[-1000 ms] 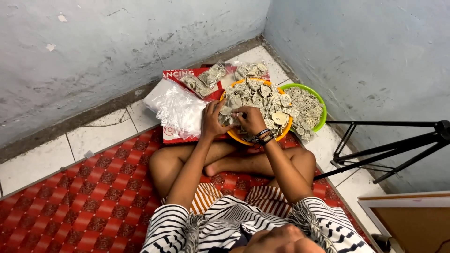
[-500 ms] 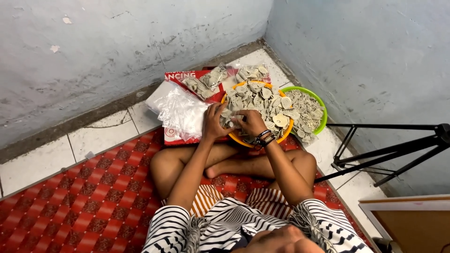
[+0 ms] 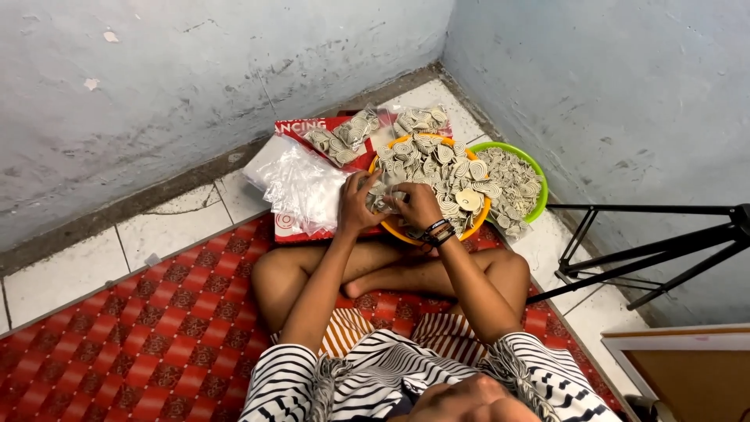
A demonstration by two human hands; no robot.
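Both hands had barely shifted since a moment before: the left hand (image 3: 358, 205) and right hand (image 3: 416, 205) stayed clamped together on a small bag of chips (image 3: 385, 198) at the near rim of the orange bowl (image 3: 478, 223). Beyond it sat the green bowl (image 3: 537, 173) and the plastic bags (image 3: 301, 184). A slack pinch could probably have spilled chips onto the red mat (image 3: 141, 336).

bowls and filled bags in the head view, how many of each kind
orange bowl: 1
green bowl: 1
filled clear bags: 2
heap of empty clear bags: 1
total: 5
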